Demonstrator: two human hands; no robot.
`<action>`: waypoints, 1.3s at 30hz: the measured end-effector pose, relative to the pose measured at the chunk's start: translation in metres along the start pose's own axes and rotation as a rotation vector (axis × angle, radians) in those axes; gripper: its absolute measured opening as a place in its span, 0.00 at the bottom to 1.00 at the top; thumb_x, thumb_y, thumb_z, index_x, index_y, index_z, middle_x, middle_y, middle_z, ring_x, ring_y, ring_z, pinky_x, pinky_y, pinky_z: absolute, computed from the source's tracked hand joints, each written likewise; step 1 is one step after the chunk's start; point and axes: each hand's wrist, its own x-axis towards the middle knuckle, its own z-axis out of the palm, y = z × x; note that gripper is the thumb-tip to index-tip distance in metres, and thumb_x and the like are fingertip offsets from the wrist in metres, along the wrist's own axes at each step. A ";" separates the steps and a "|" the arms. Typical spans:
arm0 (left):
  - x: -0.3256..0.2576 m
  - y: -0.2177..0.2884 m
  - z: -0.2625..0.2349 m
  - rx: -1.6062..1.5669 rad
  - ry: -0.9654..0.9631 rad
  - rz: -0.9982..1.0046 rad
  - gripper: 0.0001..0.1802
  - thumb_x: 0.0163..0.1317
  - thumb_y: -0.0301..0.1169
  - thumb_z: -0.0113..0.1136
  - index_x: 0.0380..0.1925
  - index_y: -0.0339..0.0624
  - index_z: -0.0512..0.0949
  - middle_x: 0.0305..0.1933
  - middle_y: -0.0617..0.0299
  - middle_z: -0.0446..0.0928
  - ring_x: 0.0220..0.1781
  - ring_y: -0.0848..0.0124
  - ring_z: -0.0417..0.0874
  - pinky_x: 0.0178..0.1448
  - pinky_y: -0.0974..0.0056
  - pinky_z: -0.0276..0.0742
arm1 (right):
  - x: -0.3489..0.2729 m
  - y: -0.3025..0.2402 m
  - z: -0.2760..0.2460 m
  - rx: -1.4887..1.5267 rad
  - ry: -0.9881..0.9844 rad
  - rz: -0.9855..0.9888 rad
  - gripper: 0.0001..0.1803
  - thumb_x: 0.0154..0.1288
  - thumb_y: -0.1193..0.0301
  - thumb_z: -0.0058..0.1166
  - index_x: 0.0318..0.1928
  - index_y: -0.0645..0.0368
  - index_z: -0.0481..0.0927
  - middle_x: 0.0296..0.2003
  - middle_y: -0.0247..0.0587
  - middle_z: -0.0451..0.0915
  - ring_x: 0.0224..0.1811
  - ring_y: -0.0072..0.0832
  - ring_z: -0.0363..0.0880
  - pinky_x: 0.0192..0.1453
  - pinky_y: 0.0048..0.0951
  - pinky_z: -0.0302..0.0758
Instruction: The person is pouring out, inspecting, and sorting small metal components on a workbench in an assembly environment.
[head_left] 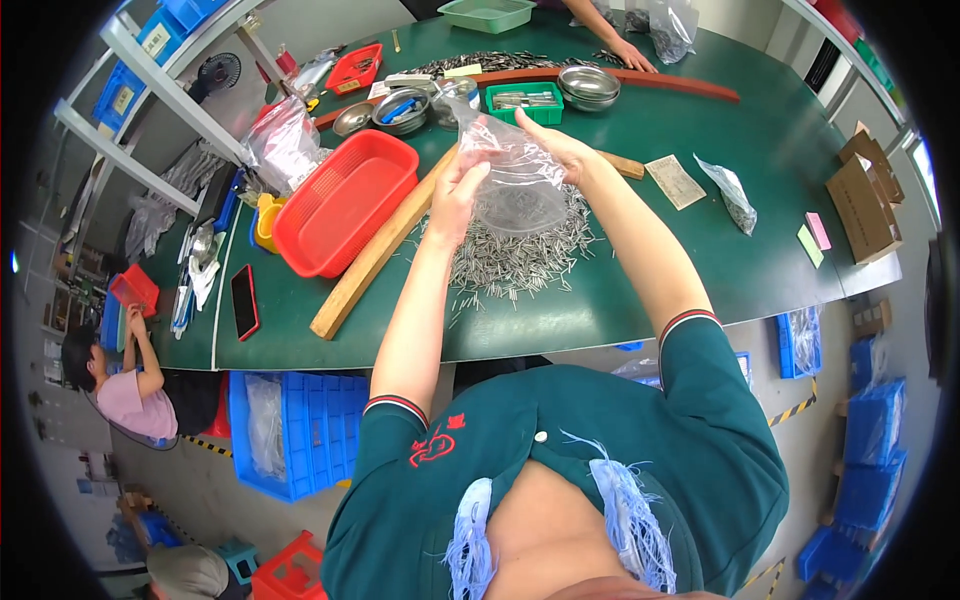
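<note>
Above the table I hold a transparent plastic bag [515,180] between both hands. My left hand [458,205] pinches the bag's left side, its thumb against the film. The bag's right side is in my right hand [560,150], with some of the fingers hidden behind the film. Under the bag spreads a heap of small silvery metal pins [520,262], partly covered by the bag and my hands. I cannot make out anything inside the bag.
Wooden strips [375,255] flank the heap. A red basket [345,205] and a phone [244,302] lie left. Steel bowls [588,88] and a green tray [525,102] stand beyond. A small filled bag [730,195] lies right. Another person's hand [633,57] rests at the far side.
</note>
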 end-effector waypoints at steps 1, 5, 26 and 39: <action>-0.002 -0.001 -0.002 -0.048 0.035 0.006 0.12 0.61 0.26 0.50 0.43 0.36 0.76 0.49 0.61 0.76 0.50 0.74 0.73 0.57 0.68 0.64 | 0.002 0.002 -0.004 0.089 -0.005 -0.009 0.32 0.63 0.45 0.46 0.51 0.61 0.74 0.45 0.40 0.79 0.47 0.27 0.76 0.53 0.34 0.73; -0.010 -0.005 -0.015 -0.080 0.102 -0.054 0.10 0.59 0.26 0.50 0.39 0.37 0.78 0.46 0.63 0.76 0.46 0.76 0.73 0.55 0.69 0.65 | 0.007 -0.002 -0.029 0.364 0.019 -0.123 0.26 0.61 0.55 0.54 0.50 0.65 0.73 0.44 0.42 0.79 0.47 0.29 0.77 0.53 0.33 0.73; -0.004 -0.012 -0.022 0.186 0.092 0.062 0.15 0.59 0.24 0.47 0.47 0.35 0.74 0.56 0.60 0.71 0.45 0.73 0.77 0.49 0.71 0.68 | -0.042 -0.031 -0.033 0.180 -0.103 -0.230 0.22 0.62 0.70 0.53 0.57 0.60 0.69 0.44 0.37 0.79 0.42 0.19 0.78 0.46 0.19 0.76; 0.053 0.047 -0.013 -0.014 0.147 -0.149 0.26 0.62 0.45 0.54 0.53 0.38 0.69 0.50 0.58 0.75 0.48 0.67 0.79 0.48 0.65 0.75 | -0.037 -0.085 0.003 -0.552 -0.028 -0.502 0.25 0.62 0.69 0.54 0.60 0.59 0.67 0.49 0.34 0.76 0.49 0.18 0.74 0.55 0.22 0.70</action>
